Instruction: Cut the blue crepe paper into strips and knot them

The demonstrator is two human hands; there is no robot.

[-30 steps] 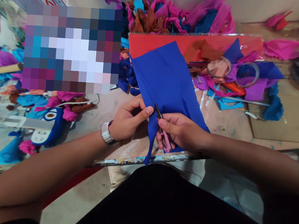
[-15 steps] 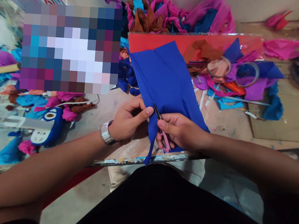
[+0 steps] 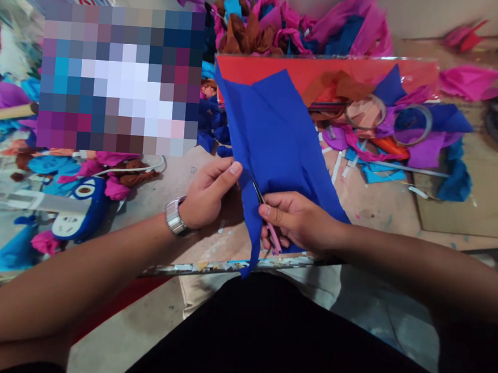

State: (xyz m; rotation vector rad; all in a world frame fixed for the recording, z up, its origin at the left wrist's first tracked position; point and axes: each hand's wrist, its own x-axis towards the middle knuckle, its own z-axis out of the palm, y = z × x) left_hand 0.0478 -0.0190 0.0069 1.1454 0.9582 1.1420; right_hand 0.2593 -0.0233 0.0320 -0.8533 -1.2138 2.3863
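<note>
A blue sheet [image 3: 279, 126] of thin, creased material, paper or cloth, lies slanted in front of me, its lower part raised between my hands. My right hand [image 3: 293, 218] grips small scissors [image 3: 274, 236] with pink handles and dark blades. The blades point up and left into the sheet, beside a narrow cut strip [image 3: 253, 243] that hangs over the table edge. At the sheet's left edge, my left hand [image 3: 210, 189] has thumb and forefinger pinched together on the material. The tips of its other fingers are hidden.
Behind the sheet lies a red pack [image 3: 368, 72] in clear wrap. Tape rolls [image 3: 411, 124] and coloured scraps are at right, near a cardboard piece [image 3: 478, 208]. A blue-and-white power strip [image 3: 79, 209] is at left. The table edge [image 3: 200, 267] runs close to me.
My left hand has shifted a little left, away from the scissor tips. The sheet's upper left corner has risen, and the hanging strip has swung slightly right. My right hand has barely moved.
</note>
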